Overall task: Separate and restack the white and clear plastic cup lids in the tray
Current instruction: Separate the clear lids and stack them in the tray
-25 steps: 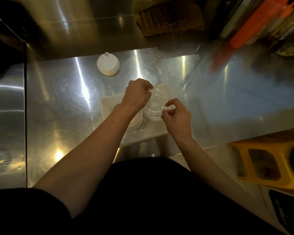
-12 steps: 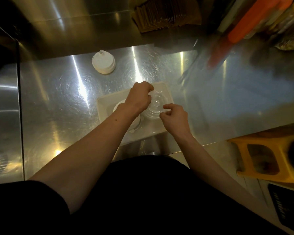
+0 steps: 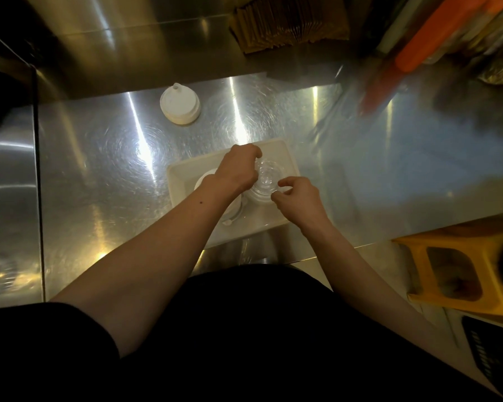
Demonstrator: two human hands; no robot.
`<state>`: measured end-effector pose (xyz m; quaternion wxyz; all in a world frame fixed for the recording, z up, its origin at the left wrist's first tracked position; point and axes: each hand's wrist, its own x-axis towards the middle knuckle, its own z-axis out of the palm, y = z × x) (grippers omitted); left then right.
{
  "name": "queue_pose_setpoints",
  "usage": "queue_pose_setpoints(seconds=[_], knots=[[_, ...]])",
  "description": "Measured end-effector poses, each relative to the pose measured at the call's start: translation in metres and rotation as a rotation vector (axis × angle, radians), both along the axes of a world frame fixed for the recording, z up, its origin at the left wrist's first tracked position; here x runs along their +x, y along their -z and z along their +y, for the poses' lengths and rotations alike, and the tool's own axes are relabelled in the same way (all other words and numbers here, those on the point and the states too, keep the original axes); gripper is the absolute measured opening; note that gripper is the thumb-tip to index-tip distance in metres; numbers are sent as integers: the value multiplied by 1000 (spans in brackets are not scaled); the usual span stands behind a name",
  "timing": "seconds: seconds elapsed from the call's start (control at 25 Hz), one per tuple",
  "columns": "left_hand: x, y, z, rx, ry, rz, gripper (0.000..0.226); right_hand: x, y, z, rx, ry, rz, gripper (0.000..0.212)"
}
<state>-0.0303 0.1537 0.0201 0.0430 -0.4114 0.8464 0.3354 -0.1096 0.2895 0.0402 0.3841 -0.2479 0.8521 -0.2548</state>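
A white rectangular tray (image 3: 288,153) lies on the steel counter in front of me. In its right half stands a stack of clear plastic lids (image 3: 266,181). My left hand (image 3: 237,171) grips the stack's top lid at its left rim. My right hand (image 3: 301,198) pinches the stack's near right rim with thumb and fingertips. A stack of white lids (image 3: 230,210) sits in the tray's left half, mostly hidden under my left wrist.
A separate stack of white spouted lids (image 3: 180,104) stands on the counter behind the tray to the left. Brown paper sleeves (image 3: 288,21) lean at the back. Orange and clear bottles (image 3: 418,47) crowd the back right. A yellow bin (image 3: 462,274) sits at the lower right.
Both hands have closed in on the clear lid stack, the left one shifting slightly toward its rim. The camera view has drifted a little.
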Motion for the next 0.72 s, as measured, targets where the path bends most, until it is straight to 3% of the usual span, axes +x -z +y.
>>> queue_pose_setpoints(seconds=[0.24,0.72], knots=[[1,-4,-1,11,72,-65,69,-2,4,2,25,-64,24,42],[7,-2,-2,22,39,6,55,1,4,6,-1,-122,131,51]])
